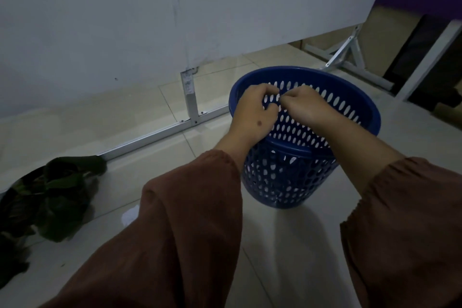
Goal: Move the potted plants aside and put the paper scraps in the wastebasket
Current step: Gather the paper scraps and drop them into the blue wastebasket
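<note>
Both my hands are up over the open mouth of the blue wastebasket [307, 132], meeting right in the middle. My left hand [252, 112] has the fingers curled in and bunched together, and my right hand [303, 105] is doing the same, fingertips pinched and touching the left ones. Honestly I can't tell if there's any paper between them, it's too dim and the fingers hide whatever's in there. The basket sits on the tiled floor [287, 245] directly below my hands, the kind with oval holes all over the sides. Way off to the left of my left hand, low down by my elbow, is a potted plant [60, 192] with dark leaves on the floor. Just beside my left sleeve [190, 220] there's a small white paper scrap [130, 216] lying on the tiles. Beyond my hands, a white board [150, 20] stands on metal legs.
</note>
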Demonstrator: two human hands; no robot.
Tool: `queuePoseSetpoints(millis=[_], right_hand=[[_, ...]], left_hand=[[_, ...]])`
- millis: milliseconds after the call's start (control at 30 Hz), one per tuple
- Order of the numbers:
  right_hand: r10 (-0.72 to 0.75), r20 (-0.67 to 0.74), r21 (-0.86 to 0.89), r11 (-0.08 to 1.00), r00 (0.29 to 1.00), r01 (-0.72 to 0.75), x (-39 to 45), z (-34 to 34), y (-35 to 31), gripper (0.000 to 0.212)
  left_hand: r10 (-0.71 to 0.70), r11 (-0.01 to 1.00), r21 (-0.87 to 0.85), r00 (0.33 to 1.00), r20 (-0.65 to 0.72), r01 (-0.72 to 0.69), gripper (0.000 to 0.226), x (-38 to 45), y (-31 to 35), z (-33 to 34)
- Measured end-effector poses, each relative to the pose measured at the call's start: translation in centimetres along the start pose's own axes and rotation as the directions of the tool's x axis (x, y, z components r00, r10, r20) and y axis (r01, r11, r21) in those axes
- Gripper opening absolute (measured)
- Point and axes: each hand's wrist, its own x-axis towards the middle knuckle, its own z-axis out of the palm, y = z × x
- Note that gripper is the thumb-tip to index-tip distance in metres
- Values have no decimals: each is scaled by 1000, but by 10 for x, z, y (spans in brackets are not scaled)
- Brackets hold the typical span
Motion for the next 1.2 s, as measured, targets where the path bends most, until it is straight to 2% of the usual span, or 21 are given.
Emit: queuePoseSetpoints(millis=[100,233,333,433,533,667,800,900,1000,1100,1200], right_hand=[[-161,-68,15,987,985,163,-9,9,-12,28],[-363,-77,73,927,929,368,-26,41,-36,26],[-474,43,109,877,880,467,-42,84,-49,26],[-525,264,98,849,809,518,-61,140,-46,24],[-511,429,130,851,745,508,-83,192,-26,23],[-422,535,112,894,732,434,-113,243,13,35],[-299,664,-36,903,685,429,-144,276,63,48],[-259,651,-132,887,713,443,-164,290,93,60],[-228,607,-181,893,762,411,-178,301,110,69],[-229,622,-195,881,749,431,-186,312,115,76],[-258,649,-145,882,716,449,-190,326,113,81]], left_hand=[[11,1000,-15,997,-79,-13,30,-15,-10,-16],[-30,998,46,989,-143,37,27,-53,-45,-54],[-130,986,74,970,-206,148,28,-89,-71,-83],[-196,962,137,944,-266,238,27,-124,-92,-103],[-296,906,213,907,-300,366,25,-166,-113,-116],[-369,872,201,869,-330,447,27,-232,-143,-122],[-531,770,127,739,-416,625,29,-296,-167,-121],[-588,706,133,680,-438,696,34,-338,-178,-124],[-589,647,190,642,-491,739,61,-363,-186,-126],[-652,575,167,571,-498,801,69,-376,-193,-124],[-701,605,84,579,-416,792,66,-380,-197,-114]])
